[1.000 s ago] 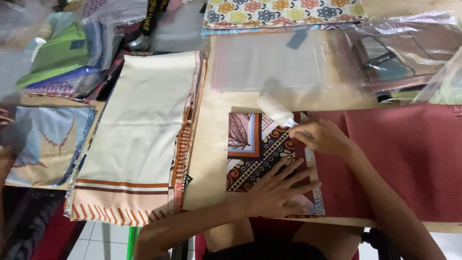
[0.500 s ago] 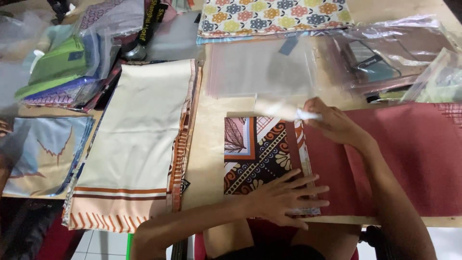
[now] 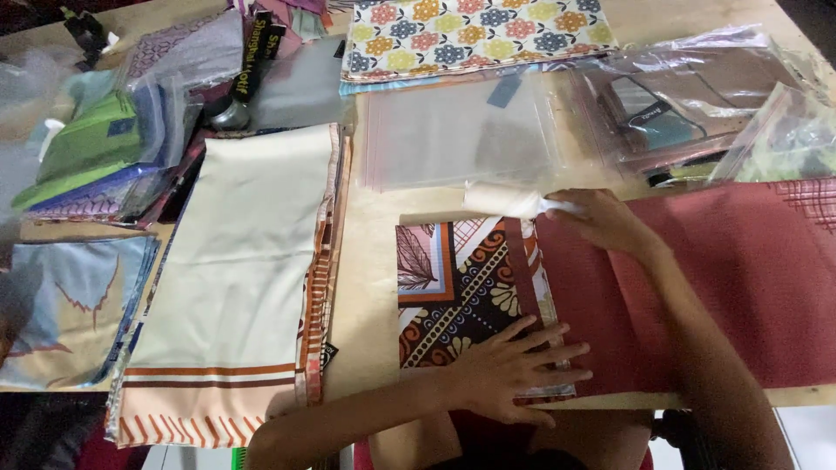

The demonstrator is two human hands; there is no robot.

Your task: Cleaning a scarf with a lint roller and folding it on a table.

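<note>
Clearly, in the head view, the left hand [image 3: 514, 370] is lying flat with fingers spread, pressing down the near edge of a folded patterned cloth with brown, orange and cream leaf and scroll motifs [image 3: 453, 292]. The right hand [image 3: 601, 222] is reaching to the far edge of that cloth, its fingers curled around the end of a small white roll [image 3: 505, 202]; how tightly it is gripping I cannot tell. A plain dark red cloth [image 3: 723, 278] is lying over the right part of the patterned cloth and running off to the right, under the right forearm.

As a judgement, the risk is sitting in the layered fabric: if the left hand is lifting or sliding, the patterned cloth may be shifting or creasing under the red one, and the near edge, close to the rim of the pale wooden worktop [image 3: 370, 261], could be slipping off. The white roll, held only at one end, may be wobbling or dragging the cloth.

A stack of clear plastic bags [image 3: 457, 130] is lying just beyond the roll, and a long cream cloth with orange striped border [image 3: 235, 270] is lying well to the left.
</note>
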